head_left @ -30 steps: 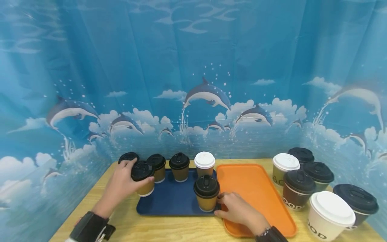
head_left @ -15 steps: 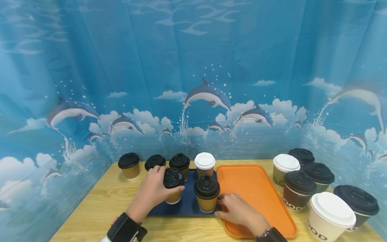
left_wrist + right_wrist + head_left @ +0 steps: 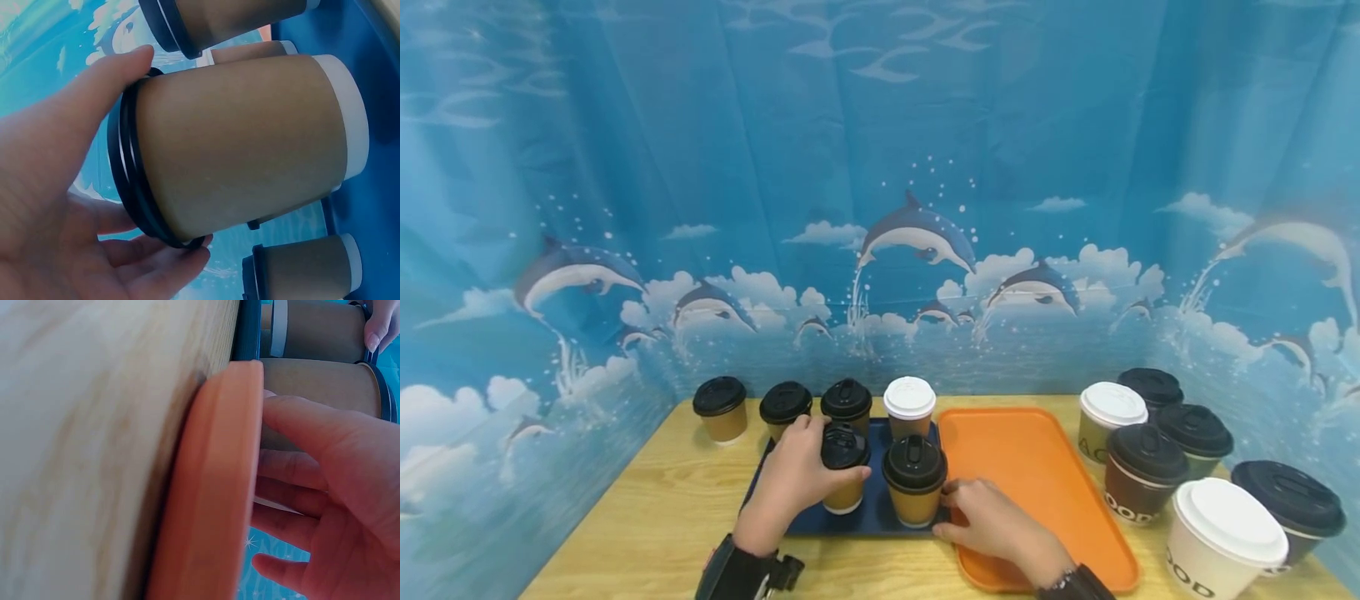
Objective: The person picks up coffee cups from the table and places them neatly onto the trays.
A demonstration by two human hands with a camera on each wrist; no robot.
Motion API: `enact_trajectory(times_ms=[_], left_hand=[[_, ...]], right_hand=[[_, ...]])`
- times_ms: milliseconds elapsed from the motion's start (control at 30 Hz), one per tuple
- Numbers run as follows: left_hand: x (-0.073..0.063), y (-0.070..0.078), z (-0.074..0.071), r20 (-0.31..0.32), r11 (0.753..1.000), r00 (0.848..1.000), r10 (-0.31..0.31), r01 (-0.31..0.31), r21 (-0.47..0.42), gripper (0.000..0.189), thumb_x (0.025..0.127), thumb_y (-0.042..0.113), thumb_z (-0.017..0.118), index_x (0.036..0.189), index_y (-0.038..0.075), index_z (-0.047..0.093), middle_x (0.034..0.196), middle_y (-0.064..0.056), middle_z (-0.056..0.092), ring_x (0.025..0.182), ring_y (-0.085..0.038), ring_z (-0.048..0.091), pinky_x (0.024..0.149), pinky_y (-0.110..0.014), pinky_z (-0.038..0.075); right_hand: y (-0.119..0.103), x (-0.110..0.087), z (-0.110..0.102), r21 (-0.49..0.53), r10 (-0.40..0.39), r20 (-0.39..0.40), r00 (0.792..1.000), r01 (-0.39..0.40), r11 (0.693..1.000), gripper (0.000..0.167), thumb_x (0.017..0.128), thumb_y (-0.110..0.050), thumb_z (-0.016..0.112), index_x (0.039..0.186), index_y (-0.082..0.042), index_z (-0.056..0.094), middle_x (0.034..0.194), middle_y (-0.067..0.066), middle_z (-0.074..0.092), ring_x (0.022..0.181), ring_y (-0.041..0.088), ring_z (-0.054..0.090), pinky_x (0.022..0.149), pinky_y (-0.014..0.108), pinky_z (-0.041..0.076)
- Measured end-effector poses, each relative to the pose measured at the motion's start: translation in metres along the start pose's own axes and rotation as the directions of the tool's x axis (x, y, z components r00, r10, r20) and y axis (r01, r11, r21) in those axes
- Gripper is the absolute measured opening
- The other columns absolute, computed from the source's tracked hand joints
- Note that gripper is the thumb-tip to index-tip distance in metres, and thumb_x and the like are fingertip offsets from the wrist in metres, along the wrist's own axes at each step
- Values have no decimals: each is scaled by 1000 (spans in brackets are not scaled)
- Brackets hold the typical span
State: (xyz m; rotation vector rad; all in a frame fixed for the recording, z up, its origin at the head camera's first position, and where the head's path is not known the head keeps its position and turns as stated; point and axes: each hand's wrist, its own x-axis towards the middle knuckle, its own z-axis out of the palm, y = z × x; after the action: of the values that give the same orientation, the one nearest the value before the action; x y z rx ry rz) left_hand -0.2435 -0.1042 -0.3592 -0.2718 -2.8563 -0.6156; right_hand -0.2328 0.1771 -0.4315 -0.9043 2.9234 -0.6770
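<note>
My left hand grips a brown paper coffee cup with a black lid, thumb and fingers around the lid's rim. In the left wrist view that held cup is upright relative to the tray, its white base close over the blue tray. Beside it on the tray's front right stands a second brown cup, also black-lidded. Next to this second cup is my right hand, fingers loosely extended and thumb near the cup's side, over where the two trays meet.
An orange tray adjoins the blue one. Along the back stand brown cups with black lids and one white-lidded cup; another cup sits left on the wooden table. Several larger cups crowd the right side.
My left hand has carried the black-lidded cup from the blue tray's left edge rightward, close to the second cup. My right hand has stayed in place.
</note>
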Motion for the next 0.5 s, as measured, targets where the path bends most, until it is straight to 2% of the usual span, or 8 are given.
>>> enact_trajectory(times_ms=[233,500], left_hand=[[-3,1,9,-1,996,998,-69,69,48,105,67,68,84,137,-5,56,127,-26,58,117,-44,58,87,-57,55],[1,2,13,-29,994,997,-76,78,71,104,67,68,84,135,-5,56,123,-24,59,114,-42,60,85,-56,56]], right_hand=[[-1,0,5,4,-4,-2,1000,4,1000,37,87,-31,81,110,-3,76,116,13,73,104,28,70,88,44,57],[1,2,1,15,-16,0,1000,16,1000,37,89,-31,79,111,-2,76,116,14,72,103,29,70,85,42,58]])
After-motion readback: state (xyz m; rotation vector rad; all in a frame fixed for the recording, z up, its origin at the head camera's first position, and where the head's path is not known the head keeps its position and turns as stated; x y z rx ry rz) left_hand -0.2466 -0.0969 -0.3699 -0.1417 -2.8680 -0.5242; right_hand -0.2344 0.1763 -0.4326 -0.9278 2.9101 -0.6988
